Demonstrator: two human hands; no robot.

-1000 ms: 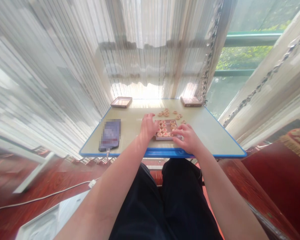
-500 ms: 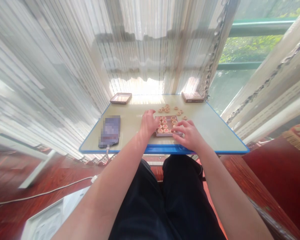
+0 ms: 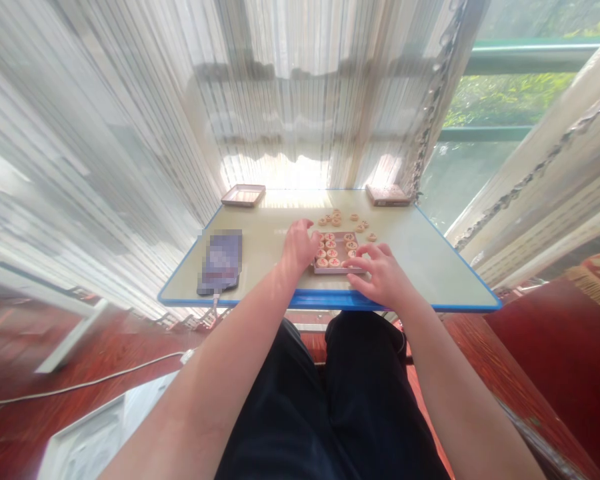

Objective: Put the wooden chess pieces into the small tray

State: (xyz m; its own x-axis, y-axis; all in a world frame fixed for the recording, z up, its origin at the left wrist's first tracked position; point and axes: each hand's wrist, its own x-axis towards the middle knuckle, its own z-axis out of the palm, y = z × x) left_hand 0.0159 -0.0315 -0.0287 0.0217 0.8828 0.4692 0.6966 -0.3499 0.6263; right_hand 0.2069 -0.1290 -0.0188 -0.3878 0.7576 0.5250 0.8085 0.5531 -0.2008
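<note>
A shallow tray (image 3: pixel 334 271) on the table holds round wooden Chinese chess pieces (image 3: pixel 333 253), with red-marked ones in rows on the left and dark-marked ones in a column on the right. My left hand (image 3: pixel 301 247) rests at the tray's left side, its curved fingers apart and nothing visible in them. At the front right corner, my right hand (image 3: pixel 376 268) has its thumb outside the tray. Its spread fingers reach over the right side, with the index fingertip at a partly covered piece in the front row. Beyond the tray lie several loose pieces (image 3: pixel 336 221).
The pale table (image 3: pixel 265 233) has a blue rim. At its back left corner sits an empty shallow lid (image 3: pixel 243 195), and a flat box (image 3: pixel 387 195) is at the back right. A blurred phone-like device (image 3: pixel 223 262) with a cable lies left. Striped curtains (image 3: pixel 280 100) hang behind.
The view has shifted slightly. Both hands keep nearly the same place at the tray, and the pieces show no clear movement.
</note>
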